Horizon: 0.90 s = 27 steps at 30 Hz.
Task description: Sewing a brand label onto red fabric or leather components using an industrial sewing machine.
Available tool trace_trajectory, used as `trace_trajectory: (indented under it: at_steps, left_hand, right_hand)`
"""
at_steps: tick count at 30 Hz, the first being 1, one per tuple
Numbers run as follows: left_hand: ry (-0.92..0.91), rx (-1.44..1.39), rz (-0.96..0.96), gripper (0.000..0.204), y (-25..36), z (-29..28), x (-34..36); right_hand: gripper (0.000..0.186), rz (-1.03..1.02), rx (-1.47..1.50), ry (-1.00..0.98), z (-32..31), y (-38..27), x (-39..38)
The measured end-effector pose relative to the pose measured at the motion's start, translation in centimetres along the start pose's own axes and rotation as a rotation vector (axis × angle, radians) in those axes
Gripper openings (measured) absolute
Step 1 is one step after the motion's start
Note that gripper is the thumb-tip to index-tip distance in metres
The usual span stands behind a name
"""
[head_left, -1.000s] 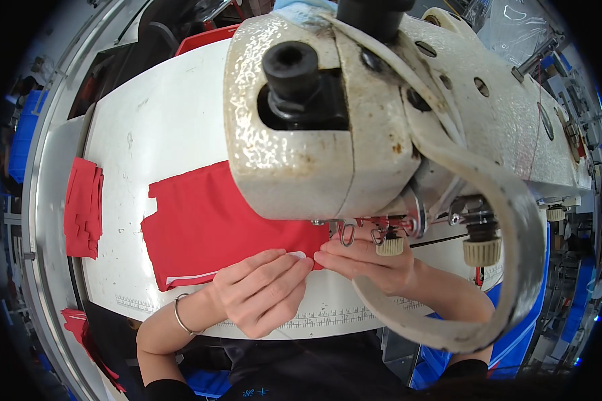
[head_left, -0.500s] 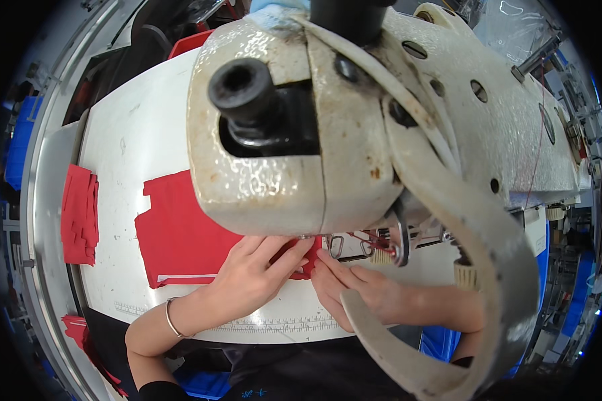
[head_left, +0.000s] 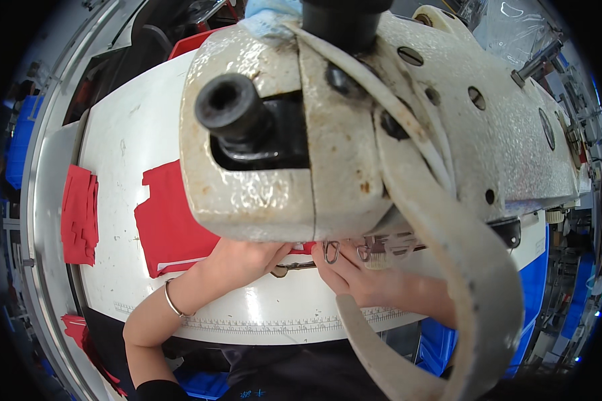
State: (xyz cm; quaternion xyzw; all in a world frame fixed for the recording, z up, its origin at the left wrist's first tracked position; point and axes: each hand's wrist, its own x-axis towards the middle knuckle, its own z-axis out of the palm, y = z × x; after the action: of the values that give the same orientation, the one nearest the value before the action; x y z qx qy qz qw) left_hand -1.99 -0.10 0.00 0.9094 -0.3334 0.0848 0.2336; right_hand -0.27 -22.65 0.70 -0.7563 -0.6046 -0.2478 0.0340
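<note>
Red fabric piece (head_left: 170, 230) lay mostly at nine o'clock of the sewing machine head (head_left: 354, 134), unfed; our left hand (head_left: 244, 260) and right hand (head_left: 354, 281) pressed flat, close together, gripping nothing.

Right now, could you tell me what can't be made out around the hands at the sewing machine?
- Head view: left hand fingertips, hidden under the sewing machine head.
- Needle area: covered by the same head.
- Red fabric piece: its right part hidden by the machine and hand.
- Right hand: grip unclear.
</note>
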Motion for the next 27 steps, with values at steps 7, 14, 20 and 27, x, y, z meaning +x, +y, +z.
trace_trajectory:
  at_steps: [7, 14, 20, 27]
  left_hand:
    - [0.007, 0.106, 0.055, 0.029, -2.3, 1.2, 0.2]
    - [-0.077, -0.044, -0.070, 0.032, -2.7, 0.8, 0.3]
    - [-0.030, -0.069, -0.025, 0.033, -2.5, 0.8, 0.4]
    - [-0.023, 0.057, 0.114, 0.027, -0.5, -1.0, 0.1]
  right_hand:
    - [0.022, -0.107, 0.010, -0.032, 1.5, 1.4, -0.1]
    - [0.022, 0.315, 0.639, -0.061, 2.6, 1.1, -0.8]
    - [0.023, 0.698, 1.153, -0.069, 2.4, 0.8, -1.3]
    - [0.011, 0.951, 1.277, 0.083, 2.1, 0.0, -0.9]
